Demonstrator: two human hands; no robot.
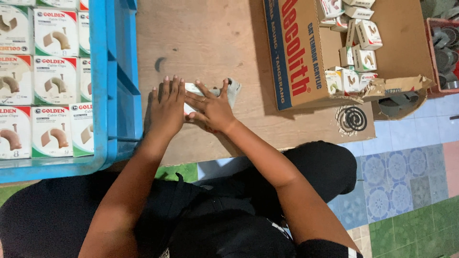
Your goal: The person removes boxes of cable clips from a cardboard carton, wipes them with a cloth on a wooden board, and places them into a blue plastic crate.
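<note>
Flattened white carton (193,89) lies near the middle of the wooden surface (201,33), long axis seemingly toward the blue crate (117,81), pinned under the left hand (167,107) and right hand (213,109), fingers spread flat, where uneven pressure could crease it crooked.

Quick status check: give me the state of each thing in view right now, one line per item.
left hand: flat, palm down on the wooden board.
right hand: fingers spread, pressing the small white box.
small white box: flattened, mostly hidden under the hands.
blue crate: filled with neat rows of closed small boxes.
large cardboard carton: open, torn at one corner, small boxes loose inside.
red crate: holds dark round parts.
</note>
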